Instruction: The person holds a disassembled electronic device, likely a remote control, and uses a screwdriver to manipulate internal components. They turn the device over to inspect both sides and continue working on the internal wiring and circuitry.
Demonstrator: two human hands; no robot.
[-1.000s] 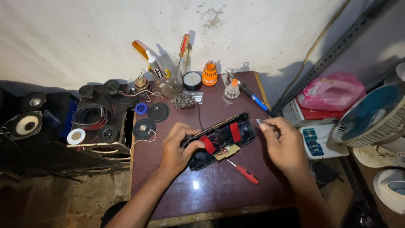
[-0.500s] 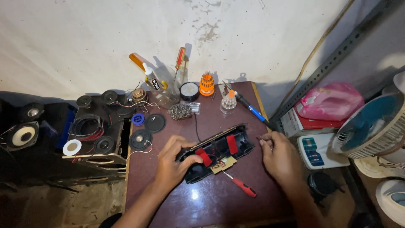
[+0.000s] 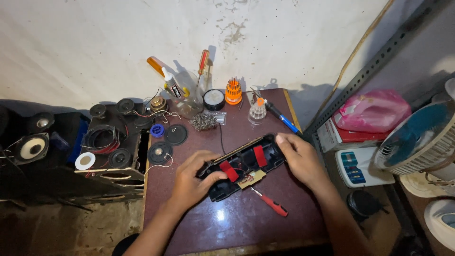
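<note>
Gripping the open black speaker casing [image 3: 244, 166] at both ends, the hands have drawn closer in than a moment ago, and the casing now sits more level between them. The left hand [image 3: 192, 182] curls its fingers over the near end, thumb on top; the right hand [image 3: 298, 159] clamps the far end, wrist bent inward. Just below the fingers lies a red-handled screwdriver [image 3: 270, 203] (untouched) on the maroon table [image 3: 227, 227].

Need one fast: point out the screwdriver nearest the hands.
The red-handled screwdriver lying flat below the black casing; the other red one stands upright by the wall.
</note>
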